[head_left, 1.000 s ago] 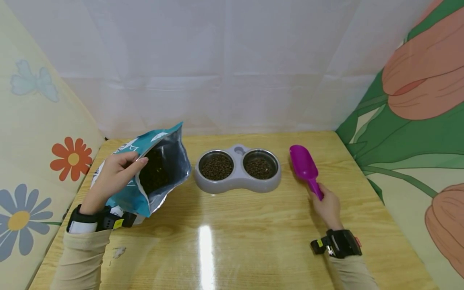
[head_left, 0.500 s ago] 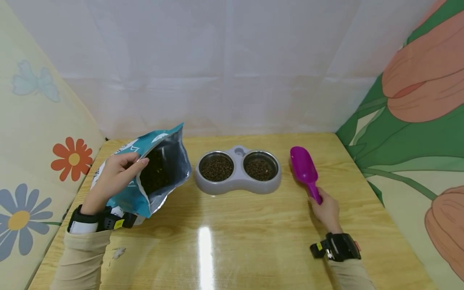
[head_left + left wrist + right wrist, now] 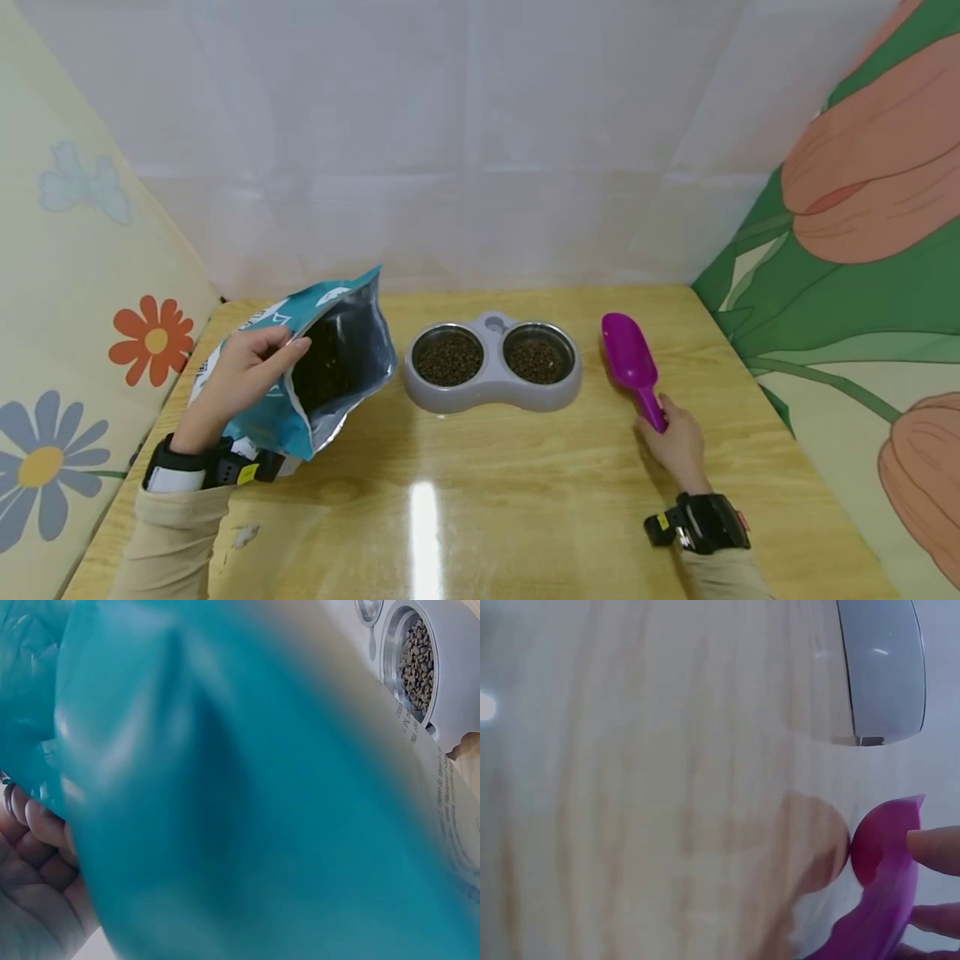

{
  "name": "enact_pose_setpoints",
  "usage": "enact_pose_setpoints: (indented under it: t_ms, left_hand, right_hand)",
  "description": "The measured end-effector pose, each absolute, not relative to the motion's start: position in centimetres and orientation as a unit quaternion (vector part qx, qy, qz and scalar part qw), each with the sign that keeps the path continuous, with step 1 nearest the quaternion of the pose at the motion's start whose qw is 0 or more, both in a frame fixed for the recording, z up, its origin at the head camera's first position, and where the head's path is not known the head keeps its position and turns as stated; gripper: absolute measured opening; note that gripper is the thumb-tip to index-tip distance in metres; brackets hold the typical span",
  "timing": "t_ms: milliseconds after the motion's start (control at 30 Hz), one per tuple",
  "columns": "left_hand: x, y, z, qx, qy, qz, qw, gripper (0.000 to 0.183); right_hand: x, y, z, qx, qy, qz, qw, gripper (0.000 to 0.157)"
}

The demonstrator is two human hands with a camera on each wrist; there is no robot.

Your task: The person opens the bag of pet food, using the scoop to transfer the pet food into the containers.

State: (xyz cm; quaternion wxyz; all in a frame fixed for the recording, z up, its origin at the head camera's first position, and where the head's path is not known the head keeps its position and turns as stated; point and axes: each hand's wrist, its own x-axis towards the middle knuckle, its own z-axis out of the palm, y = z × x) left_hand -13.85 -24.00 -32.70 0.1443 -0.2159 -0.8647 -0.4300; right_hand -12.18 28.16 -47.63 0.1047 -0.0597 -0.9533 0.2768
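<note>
Both sleeves (image 3: pixel 176 533) were plain beige. The left black wristband (image 3: pixel 187 451) bore a white panel (image 3: pixel 176 480) and yellow label (image 3: pixel 247 474); the right wristband (image 3: pixel 708 523) carried a small yellow-marked black box (image 3: pixel 657 531) and red tab (image 3: pixel 742 520).

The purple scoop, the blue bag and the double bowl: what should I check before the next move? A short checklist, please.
1. Blue bag gripped: ok, the left hand pinches its rim.
2. Bag open: ok, its mouth gapes.
3. Purple scoop held: ok, the right hand is on its handle; how firmly, I cannot tell.
4. Scoop empty: ok, nothing shows in it.
5. Double bowl on the table: ok, with brown pellets in both sides.
6. How much is in the bag: cannot tell, its inside is dark.
</note>
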Motion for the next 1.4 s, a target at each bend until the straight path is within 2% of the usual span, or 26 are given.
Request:
enact_pose_setpoints:
  t_ms: [67, 200, 400, 667, 1067, 1400]
  left_hand:
    - [-13.8, -24.0, -32.8, -0.216, -0.865, -0.43, 0.144, 0.031]
    - [-13.7, -24.0, -32.8, -0.217, -0.864, -0.431, 0.144, 0.031]
    - [-13.6, -23.6, -32.3, -0.217, -0.866, -0.425, 0.146, 0.032]
    - [-12.3, -22.2, -30.0, -0.235, -0.855, -0.436, 0.154, 0.033]
    - [-12.3, -22.1, -29.9, -0.233, -0.855, -0.436, 0.156, 0.033]
    - [-12.3, -22.1, -30.0, -0.232, -0.855, -0.437, 0.155, 0.033]
  right_hand:
    - [-12.2, 27.8, -47.5, -0.053, -0.953, 0.267, 0.133, 0.056]
    - [-12.7, 26.7, -47.2, -0.026, -0.949, 0.239, 0.202, 0.049]
    - [-13.9, 24.1, -46.8, 0.01, -0.948, 0.217, 0.231, 0.044]
    - [-15.6, 19.5, -46.6, 0.054, -0.949, 0.23, 0.207, 0.039]
    - [-17.0, 11.8, -45.8, 0.187, -0.938, 0.211, 0.201, 0.022]
    - [-16.7, 5.1, -42.5, 0.258, -0.887, 0.361, 0.13, 0.027]
